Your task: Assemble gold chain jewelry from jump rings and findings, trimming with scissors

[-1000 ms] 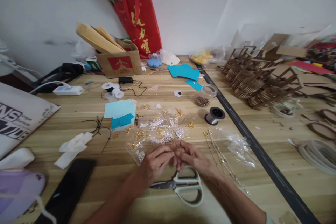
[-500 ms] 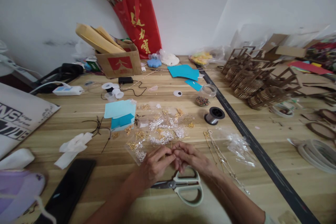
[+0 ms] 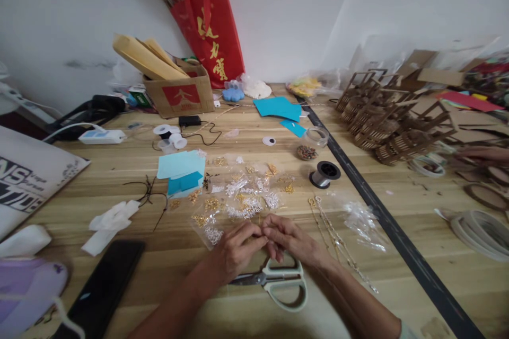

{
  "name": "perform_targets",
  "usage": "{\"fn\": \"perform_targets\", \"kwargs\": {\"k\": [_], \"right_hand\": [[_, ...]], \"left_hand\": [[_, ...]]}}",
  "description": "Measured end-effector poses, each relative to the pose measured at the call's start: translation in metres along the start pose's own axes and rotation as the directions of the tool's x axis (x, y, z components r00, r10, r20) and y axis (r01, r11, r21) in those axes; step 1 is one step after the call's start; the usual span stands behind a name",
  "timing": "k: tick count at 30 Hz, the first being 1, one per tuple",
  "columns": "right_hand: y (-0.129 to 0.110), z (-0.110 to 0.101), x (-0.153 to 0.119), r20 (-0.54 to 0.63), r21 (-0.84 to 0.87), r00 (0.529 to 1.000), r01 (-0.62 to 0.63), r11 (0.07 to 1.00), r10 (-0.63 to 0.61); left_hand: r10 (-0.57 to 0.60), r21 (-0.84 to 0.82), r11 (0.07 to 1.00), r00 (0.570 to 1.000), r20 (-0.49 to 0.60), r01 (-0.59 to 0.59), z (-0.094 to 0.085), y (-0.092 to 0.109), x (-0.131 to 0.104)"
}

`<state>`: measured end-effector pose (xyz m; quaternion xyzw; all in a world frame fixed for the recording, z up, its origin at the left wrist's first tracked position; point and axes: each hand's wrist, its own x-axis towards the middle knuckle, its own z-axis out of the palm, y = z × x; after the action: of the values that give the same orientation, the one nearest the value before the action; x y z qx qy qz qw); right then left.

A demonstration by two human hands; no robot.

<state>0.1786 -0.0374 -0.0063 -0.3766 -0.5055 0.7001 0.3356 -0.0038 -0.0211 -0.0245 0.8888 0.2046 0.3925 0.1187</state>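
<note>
My left hand and my right hand meet at the fingertips, both pinched closed on something too small to make out. Just beyond them, clear bags hold small gold and silver findings. Below my hands lie scissors with pale green handles, partly under my right hand. Fine chains in gold and silver stretch out right of my right hand. A wire spool stands farther back on the wooden table.
A black phone lies at the left front. Blue cards, a bead jar, a cardboard box and wooden baskets are farther back. Another person's hand is at the right edge.
Another person's hand has come into view at the right edge. My own hands have hardly moved and stay pinched together.
</note>
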Motion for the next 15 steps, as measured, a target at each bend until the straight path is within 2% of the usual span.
{"fn": "perform_targets", "kwargs": {"k": [9,15], "right_hand": [[-0.0007,-0.0024,-0.0009,0.045,-0.029,0.998,-0.044,0.999,0.046],[-0.0016,-0.0052,-0.0008,0.072,-0.011,0.99,-0.122,0.993,0.122]], "left_hand": [[-0.036,0.007,0.999,0.999,0.04,0.035,-0.0024,0.0024,0.0019],[-0.021,0.022,1.0,0.998,0.053,0.019,0.0002,0.0001,-0.0018]]}}
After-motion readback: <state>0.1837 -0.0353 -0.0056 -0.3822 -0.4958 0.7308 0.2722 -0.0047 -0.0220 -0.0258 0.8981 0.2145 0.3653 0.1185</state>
